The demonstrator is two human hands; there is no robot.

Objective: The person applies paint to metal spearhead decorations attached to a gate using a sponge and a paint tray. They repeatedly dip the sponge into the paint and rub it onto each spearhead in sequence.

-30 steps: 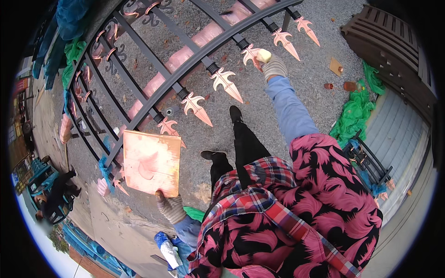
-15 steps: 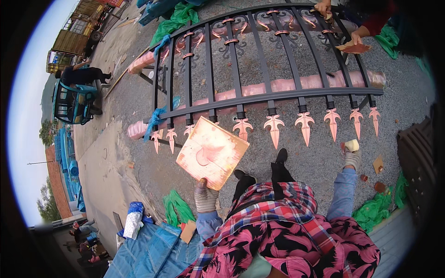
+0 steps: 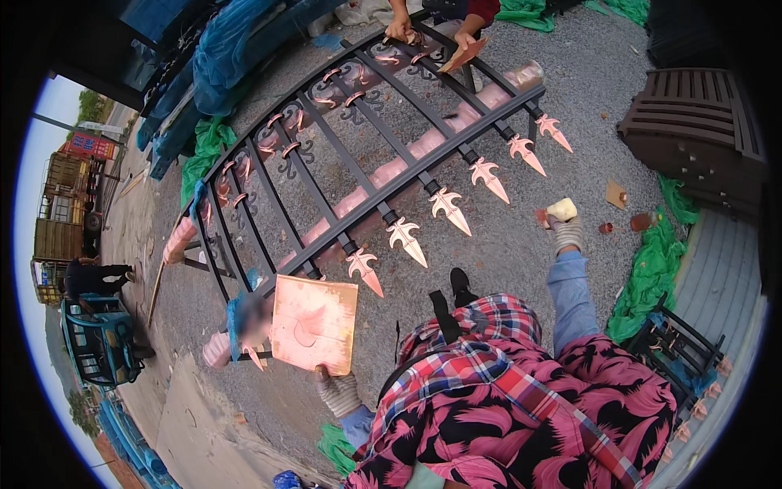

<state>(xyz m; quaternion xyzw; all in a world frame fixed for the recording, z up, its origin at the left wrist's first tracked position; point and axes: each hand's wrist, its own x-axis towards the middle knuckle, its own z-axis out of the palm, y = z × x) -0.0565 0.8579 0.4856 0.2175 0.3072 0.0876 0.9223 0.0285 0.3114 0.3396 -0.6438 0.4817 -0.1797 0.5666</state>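
My left hand, in a striped knit glove, grips the lower edge of a square board smeared with copper-pink paint, a thicker dab at its middle. In my gloved right hand is a pale sponge with a pink-stained end, held away from the fence. Before me a black metal fence panel lies across supports wrapped in pinkish film. Its spear tips point toward me and are copper-pink, as are bands and scrolls on the bars. The board overlaps the panel's near left end.
Across the panel, a co-worker's hands work at the far rail, one holding brown cardboard. To the right are dark brown slatted metalwork, green netting and a small reddish jar. A blue three-wheeler stands far left.
My view has swung right, so the panel now slants across it. Both hands keep hold of the board and the sponge. The co-worker's hands still sit at the panel's far end.
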